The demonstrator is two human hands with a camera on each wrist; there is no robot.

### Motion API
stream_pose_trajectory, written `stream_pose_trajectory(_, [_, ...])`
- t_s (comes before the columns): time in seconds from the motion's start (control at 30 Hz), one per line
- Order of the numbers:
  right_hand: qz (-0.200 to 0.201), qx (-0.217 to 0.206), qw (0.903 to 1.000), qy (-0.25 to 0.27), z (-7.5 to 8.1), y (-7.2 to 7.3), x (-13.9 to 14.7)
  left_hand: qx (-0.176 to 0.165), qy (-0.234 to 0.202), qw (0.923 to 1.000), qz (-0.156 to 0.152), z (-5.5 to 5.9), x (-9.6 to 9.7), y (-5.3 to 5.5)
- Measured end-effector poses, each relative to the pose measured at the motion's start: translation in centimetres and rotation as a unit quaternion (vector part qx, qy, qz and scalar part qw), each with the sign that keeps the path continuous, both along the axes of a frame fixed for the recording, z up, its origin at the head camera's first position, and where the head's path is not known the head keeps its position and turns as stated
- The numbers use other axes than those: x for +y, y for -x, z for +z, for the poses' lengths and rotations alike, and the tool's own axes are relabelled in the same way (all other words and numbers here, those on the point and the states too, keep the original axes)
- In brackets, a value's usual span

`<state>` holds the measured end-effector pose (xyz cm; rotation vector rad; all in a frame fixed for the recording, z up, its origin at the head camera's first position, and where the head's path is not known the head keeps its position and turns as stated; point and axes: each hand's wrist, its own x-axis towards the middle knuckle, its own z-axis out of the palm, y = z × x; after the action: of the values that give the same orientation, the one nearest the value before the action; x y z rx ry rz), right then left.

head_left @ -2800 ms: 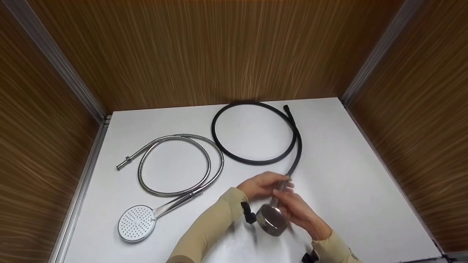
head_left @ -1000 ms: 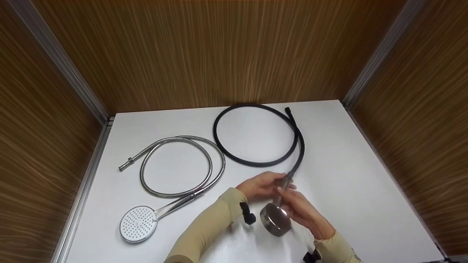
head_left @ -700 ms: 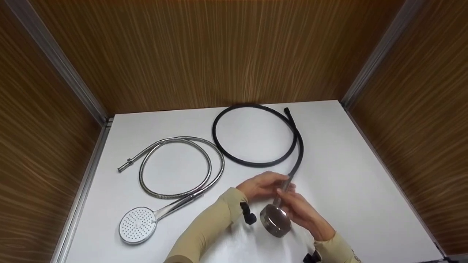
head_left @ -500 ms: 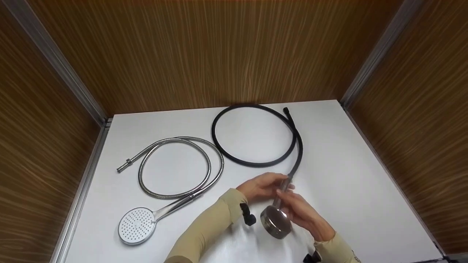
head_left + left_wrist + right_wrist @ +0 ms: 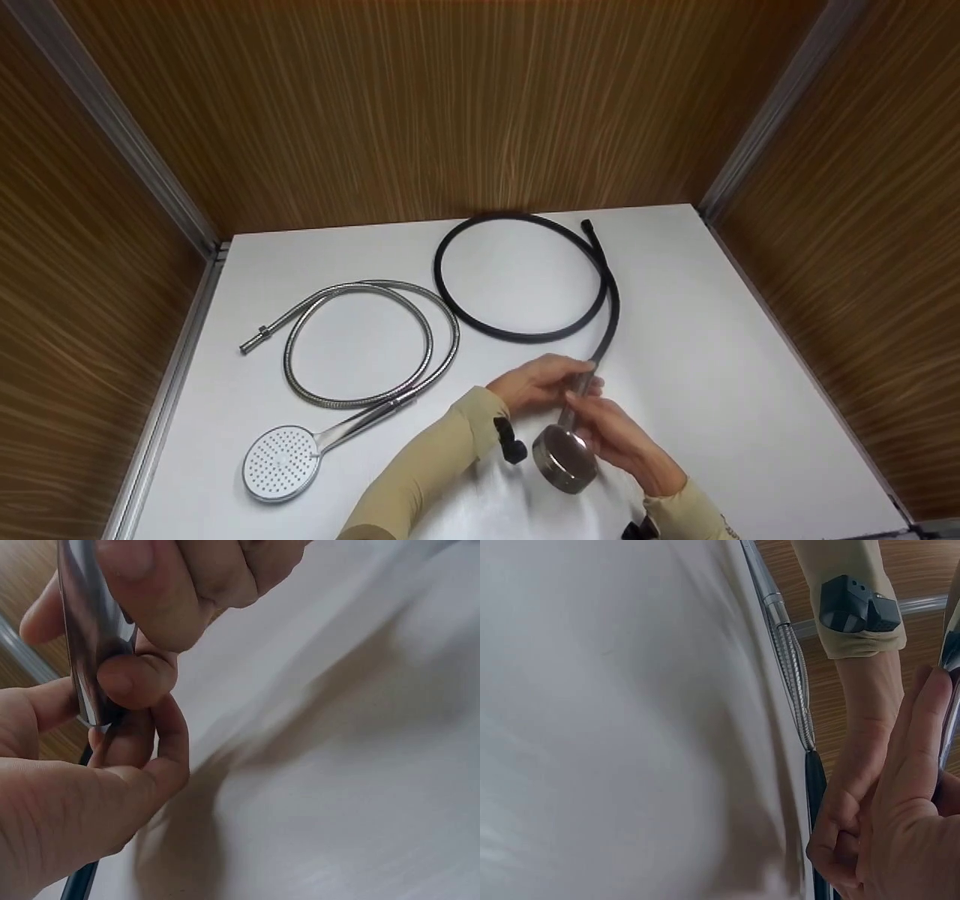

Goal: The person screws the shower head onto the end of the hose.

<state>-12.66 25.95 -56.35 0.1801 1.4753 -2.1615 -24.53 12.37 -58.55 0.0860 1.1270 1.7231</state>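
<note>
A chrome shower head (image 5: 564,457) is held over the near right of the table, its handle (image 5: 94,637) pointing away from me. My right hand (image 5: 611,431) grips this handle just past the round head. At the handle's far end, my left hand (image 5: 536,382) pinches around the spot where a black hose (image 5: 616,300) meets it. Fingers mostly hide that joint. In the left wrist view the hose runs out below my left hand. The hose lies in a loop towards the back, its other end (image 5: 587,225) free.
Left on the white table (image 5: 712,360) lies a second shower head (image 5: 281,463), spray face up, joined to a looped metal hose (image 5: 360,401). This hose's free end (image 5: 253,343) points left. Wood-grain panels (image 5: 465,112) enclose the back and sides.
Since the earliest frame, the held shower head has shifted slightly right and towards me and turned a little. Both hands stay in nearly the same place, still on the handle and hose joint.
</note>
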Motion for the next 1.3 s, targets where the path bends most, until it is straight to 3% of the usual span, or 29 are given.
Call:
stream_pose_trajectory(0.27, [-0.009, 0.008, 0.9999, -0.009, 0.14, 0.00, 0.22, -0.027, -0.029, 0.9992, 0.006, 0.02, 0.06, 0.05])
stream_pose_trajectory(0.43, [-0.005, 0.014, 0.9998, -0.017, 0.25, -0.06, 0.23, -0.006, -0.005, 1.0000, -0.002, 0.01, -0.04, 0.00])
stream_pose_trajectory(0.63, [0.004, 0.013, 0.9995, -0.027, 0.06, -0.17, 0.18, -0.015, 0.009, 0.9998, 0.008, 0.15, 0.10, -0.17])
stream_pose_trajectory(0.87, [-0.004, 0.016, 0.9997, -0.020, 0.08, -0.07, 0.20, -0.033, -0.023, 0.9988, 0.028, 0.06, 0.19, -0.11])
stream_pose_trajectory(1.1, [0.001, 0.022, 0.9997, -0.007, 0.16, -0.05, 0.19, 0.010, -0.031, 0.9994, 0.011, -0.11, -0.12, 0.13])
stream_pose_trajectory(1.3, [0.009, 0.003, 0.9999, 0.014, 0.23, -0.13, -0.39, 0.017, -0.018, 0.9997, -0.009, 0.28, -0.32, 0.19])
